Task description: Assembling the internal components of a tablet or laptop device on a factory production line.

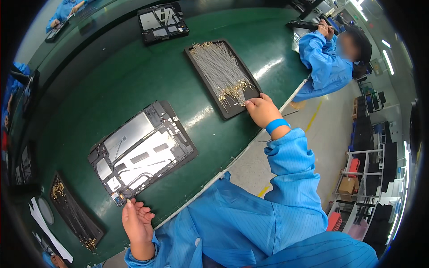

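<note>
An opened flat electronic device (143, 152), with silver battery plates and a dark frame, lies at an angle on the green table. At its near left corner is my left hand (138, 225), palm up, fingers loosely curled and apart, the thumb tip touching or very close to the corner. A black tray (214, 100) farther right holds many thin grey cables (223, 67) with gold-coloured connector ends. Over the tray's near right corner, my right hand (266, 112), with a blue wristband, pinches at the cable ends; its lower fingers are hidden.
Another black tray (73, 210) of dark cables with gold ends stands at the left, beside white strips (49, 232). A second opened device (163, 23) sits at the far side. A co-worker in blue (324, 62) works at the right end of the table; shelves (357, 183) stand beyond the aisle.
</note>
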The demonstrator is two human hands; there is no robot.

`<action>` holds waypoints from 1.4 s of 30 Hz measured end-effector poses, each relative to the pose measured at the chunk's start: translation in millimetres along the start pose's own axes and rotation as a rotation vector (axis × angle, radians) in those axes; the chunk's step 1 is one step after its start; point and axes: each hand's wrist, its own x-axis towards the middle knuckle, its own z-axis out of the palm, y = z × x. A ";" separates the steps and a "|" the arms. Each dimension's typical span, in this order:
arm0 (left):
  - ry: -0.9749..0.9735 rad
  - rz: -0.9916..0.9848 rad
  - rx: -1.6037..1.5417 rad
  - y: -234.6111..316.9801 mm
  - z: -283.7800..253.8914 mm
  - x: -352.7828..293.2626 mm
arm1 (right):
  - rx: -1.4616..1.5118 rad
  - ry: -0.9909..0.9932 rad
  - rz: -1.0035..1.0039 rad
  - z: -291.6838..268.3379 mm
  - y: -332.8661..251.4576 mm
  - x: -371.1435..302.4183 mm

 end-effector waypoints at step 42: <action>-0.294 1.500 1.289 -10.1 64.3 -7.9 | 1.154 -1.488 0.077 -4.6 -113.8 -125.1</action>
